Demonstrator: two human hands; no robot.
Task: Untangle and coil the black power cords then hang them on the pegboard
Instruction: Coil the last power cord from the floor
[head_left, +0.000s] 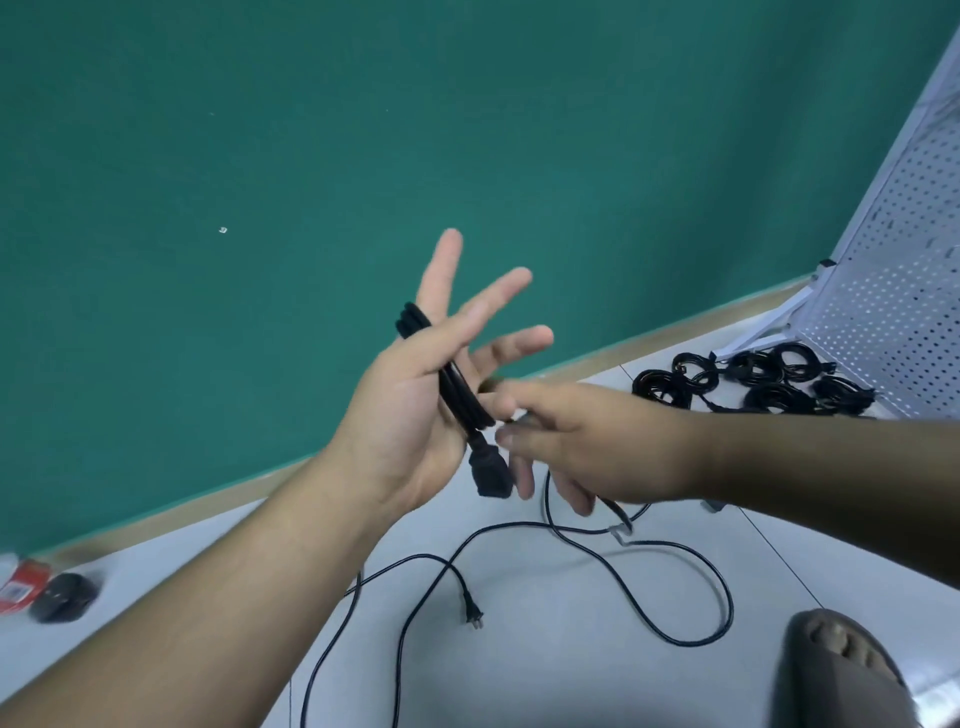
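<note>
- Pale tiled floor meets a green wall; a white pegboard leans at right, coiled cords at its foot
- Left hand spread flat, palm up, folded black power cord lying across it
- Right hand just beside, fingers pinching the cord's loose run, which trails onto the floor
</note>
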